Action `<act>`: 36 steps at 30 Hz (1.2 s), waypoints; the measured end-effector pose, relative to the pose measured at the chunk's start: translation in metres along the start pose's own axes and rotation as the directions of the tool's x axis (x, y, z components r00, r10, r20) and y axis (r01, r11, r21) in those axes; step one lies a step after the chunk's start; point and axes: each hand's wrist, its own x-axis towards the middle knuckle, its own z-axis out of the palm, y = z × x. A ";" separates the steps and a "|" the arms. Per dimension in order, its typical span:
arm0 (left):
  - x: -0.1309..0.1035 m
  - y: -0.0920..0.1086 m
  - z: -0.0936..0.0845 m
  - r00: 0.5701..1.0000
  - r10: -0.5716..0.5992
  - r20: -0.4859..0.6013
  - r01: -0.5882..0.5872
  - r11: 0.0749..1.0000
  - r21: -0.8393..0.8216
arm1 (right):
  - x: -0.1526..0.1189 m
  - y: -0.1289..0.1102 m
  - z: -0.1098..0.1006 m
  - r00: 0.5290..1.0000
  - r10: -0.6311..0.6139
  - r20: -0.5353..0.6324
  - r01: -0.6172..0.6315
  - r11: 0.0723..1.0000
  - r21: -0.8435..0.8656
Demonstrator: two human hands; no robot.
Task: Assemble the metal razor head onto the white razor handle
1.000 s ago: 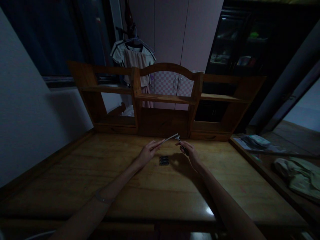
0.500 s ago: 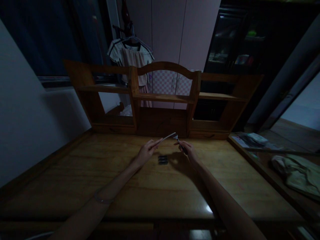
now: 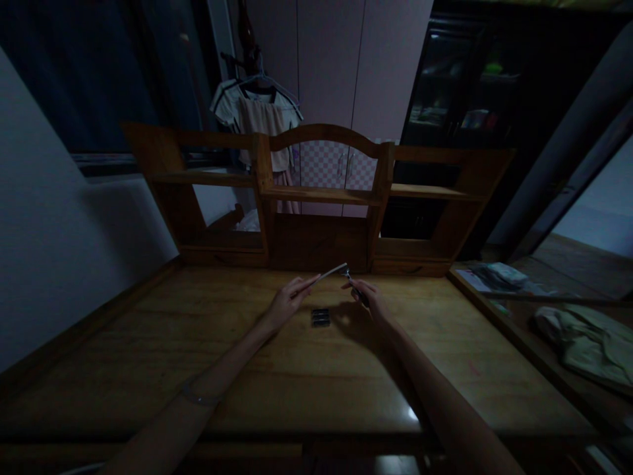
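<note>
My left hand (image 3: 288, 300) is closed on one end of a thin pale stick (image 3: 332, 270), which slants up and to the right. In my right hand (image 3: 370, 297) is what looks like a razor (image 3: 350, 278), with a dark handle and a small shiny metal head. The razor's head is at the stick's far tip; whether they touch I cannot tell. Below and between the hands, a small dark pack (image 3: 320, 317) with several rows lies flat on the wooden desk (image 3: 306, 382). Dim light hides the finer details.
A wooden shelf unit (image 3: 324, 194) stands along the desk's back edge. Clothes (image 3: 262, 122) hang behind it on the left. To the right, a lower surface holds papers (image 3: 489, 277) and a pale green cloth (image 3: 593, 340). A wall (image 3: 89, 264) borders the left side.
The razor's head has come closer to the tip of the stick, with my right hand shifting slightly left. My left hand keeps its hold, and the whole view has shifted a little.
</note>
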 end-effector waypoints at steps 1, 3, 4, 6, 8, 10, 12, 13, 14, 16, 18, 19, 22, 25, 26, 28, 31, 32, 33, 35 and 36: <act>0.000 0.001 0.001 1.000 0.003 0.011 -0.003 1.000 -0.001 | 0.000 0.001 0.000 1.000 0.000 0.004 0.000 1.000 -0.001; 0.000 0.001 0.002 1.000 -0.003 0.008 0.003 1.000 0.012 | 0.001 0.003 -0.001 1.000 0.001 0.004 -0.001 1.000 -0.002; 0.000 0.000 0.002 1.000 -0.009 -0.005 0.009 1.000 0.021 | 0.001 0.003 -0.002 1.000 0.003 0.002 -0.003 1.000 -0.002; 0.000 -0.001 0.002 0.999 -0.014 -0.035 0.015 0.999 0.036 | 0.002 0.004 -0.002 1.000 0.009 0.004 -0.009 1.000 -0.002; 0.000 -0.002 0.002 0.999 0.002 -0.045 0.000 0.999 0.037 | 0.002 0.005 -0.003 1.000 0.011 0.011 -0.011 1.000 0.001; 0.000 -0.002 0.003 0.999 0.020 -0.031 -0.019 0.999 0.030 | 0.002 0.005 -0.003 1.000 0.013 0.018 -0.014 1.000 0.003; 0.000 -0.003 0.004 1.000 0.019 -0.013 -0.018 0.999 0.037 | 0.002 0.005 -0.002 1.000 0.018 0.015 -0.018 1.000 0.004; 0.000 -0.004 0.004 1.000 0.010 -0.009 -0.010 0.999 0.047 | 0.002 0.005 -0.002 1.000 0.021 0.012 -0.021 1.000 0.004; 0.001 -0.005 0.004 1.000 0.000 -0.010 0.000 0.998 0.058 | 0.002 0.004 -0.002 1.000 0.024 0.009 -0.024 1.000 0.004; 0.001 -0.006 0.002 0.999 -0.009 -0.040 0.012 0.997 0.070 | 0.002 0.004 -0.002 1.000 0.029 0.008 -0.029 1.000 0.003; 0.001 -0.007 0.001 0.998 -0.003 -0.068 0.007 0.998 0.059 | 0.002 0.004 -0.003 0.999 0.032 0.012 -0.032 0.999 -0.002; 0.001 -0.006 0.001 0.998 0.003 -0.068 0.000 0.999 0.048 | 0.002 0.004 -0.003 0.999 0.032 0.011 -0.031 0.999 -0.004; 0.000 -0.006 0.004 1.000 0.005 -0.012 -0.005 1.000 0.027 | 0.003 0.006 -0.003 0.999 0.042 0.003 -0.042 0.999 -0.014; 0.000 -0.008 0.006 1.000 -0.018 -0.010 0.019 0.998 0.060 | 0.003 0.008 -0.003 0.998 0.056 -0.003 -0.056 0.998 -0.007; 0.000 -0.009 0.006 0.999 -0.025 -0.026 0.027 0.997 0.072 | 0.003 0.008 -0.003 0.999 0.052 -0.002 -0.052 0.999 0.001; 0.000 -0.009 0.005 0.998 -0.033 -0.049 0.036 0.997 0.071 | 0.003 0.008 -0.003 0.999 0.034 -0.002 -0.034 0.999 0.011; 0.000 -0.007 0.003 0.999 -0.025 -0.029 0.026 0.999 0.023 | 0.003 0.009 -0.004 1.000 0.022 0.001 -0.022 1.000 0.001; 0.000 -0.006 0.003 1.000 -0.021 -0.009 0.021 1.000 0.011 | 0.004 0.009 -0.004 1.000 0.027 0.005 -0.027 1.000 -0.006; 0.000 -0.006 0.004 1.000 -0.017 0.005 0.017 1.000 0.005 | 0.004 0.009 -0.005 0.999 0.034 0.006 -0.033 0.999 -0.011; 0.001 -0.006 0.004 1.000 -0.018 0.006 0.018 1.000 0.014 | 0.005 0.010 -0.005 0.999 0.049 0.003 -0.049 0.999 -0.017; 0.001 -0.006 0.004 1.000 -0.020 -0.004 0.020 1.000 0.022 | 0.005 0.010 -0.005 0.999 0.052 -0.003 -0.052 0.999 -0.016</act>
